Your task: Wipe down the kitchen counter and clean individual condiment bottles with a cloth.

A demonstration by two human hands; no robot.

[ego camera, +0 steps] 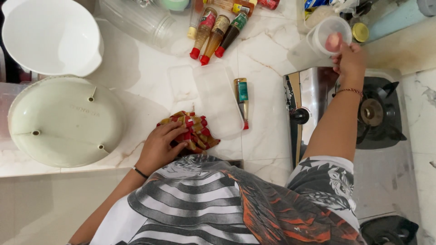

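Glossy veined marble bench (268,68): left hand (160,146), fingers spread flat on crinkly red-yellow packets (196,129); right hand (349,59) fingers pinching translucent plastic cup (328,34) rim.

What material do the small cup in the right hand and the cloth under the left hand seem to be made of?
The small cup at the right hand looks like thin, translucent plastic: the countertop shows faintly through its wall. The cloth under the left hand seems woven fabric, matte, red and yellow, bunched in soft folds.
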